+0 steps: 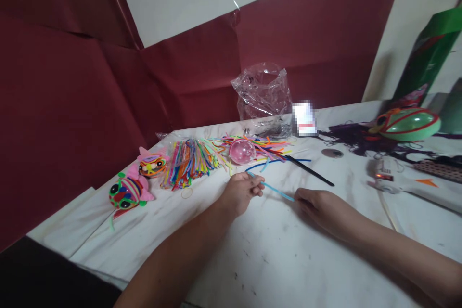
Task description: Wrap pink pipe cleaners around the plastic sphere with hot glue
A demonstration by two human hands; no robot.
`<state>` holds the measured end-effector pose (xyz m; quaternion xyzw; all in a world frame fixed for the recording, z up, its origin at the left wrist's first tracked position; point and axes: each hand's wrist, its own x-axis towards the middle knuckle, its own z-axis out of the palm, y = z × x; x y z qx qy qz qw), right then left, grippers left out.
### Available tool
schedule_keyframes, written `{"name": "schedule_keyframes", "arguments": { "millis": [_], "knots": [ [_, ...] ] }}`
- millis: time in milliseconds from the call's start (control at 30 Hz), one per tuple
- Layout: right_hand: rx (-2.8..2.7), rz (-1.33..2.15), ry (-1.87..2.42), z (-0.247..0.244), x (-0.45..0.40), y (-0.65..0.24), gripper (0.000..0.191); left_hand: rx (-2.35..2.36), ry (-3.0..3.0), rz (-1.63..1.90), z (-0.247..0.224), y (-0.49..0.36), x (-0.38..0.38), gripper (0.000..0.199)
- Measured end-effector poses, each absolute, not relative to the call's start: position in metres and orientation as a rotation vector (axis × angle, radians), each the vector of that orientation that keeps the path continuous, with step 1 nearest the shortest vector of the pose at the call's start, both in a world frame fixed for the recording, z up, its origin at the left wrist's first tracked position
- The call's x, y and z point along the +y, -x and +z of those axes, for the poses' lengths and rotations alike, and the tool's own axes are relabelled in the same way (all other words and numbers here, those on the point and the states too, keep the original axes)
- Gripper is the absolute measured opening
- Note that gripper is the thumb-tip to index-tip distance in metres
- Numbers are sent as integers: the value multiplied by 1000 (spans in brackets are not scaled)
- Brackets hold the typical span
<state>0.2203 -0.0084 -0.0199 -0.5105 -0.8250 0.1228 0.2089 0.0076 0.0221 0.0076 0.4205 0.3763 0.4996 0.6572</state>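
Observation:
A light blue pipe cleaner (277, 190) stretches between my two hands above the white table. My left hand (242, 193) is closed on it near its left end, with a short piece sticking out past the fingers. The right end is pinched in my right hand (311, 202). Just behind the hands lie a pink balloon (242, 151), a dark blue pipe cleaner (252, 165) and a black stick (312, 172).
Bundled colourful pipe cleaners (195, 161) and two decorated fish (126, 192) lie left on the marbled table (274, 260). A clear plastic bag (263, 91) stands behind. At right are a glue gun (393, 175), a green balloon (413, 124) and purple strands (352, 138).

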Motion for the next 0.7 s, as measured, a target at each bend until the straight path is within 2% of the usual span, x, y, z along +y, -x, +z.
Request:
{"name": "schedule_keyframes", "arguments": {
  "millis": [700],
  "knots": [
    [-2249, 331, 1473, -24, 0, -227, 22, 870, -952, 1339, 2, -6, 28, 34]
  ]
}}
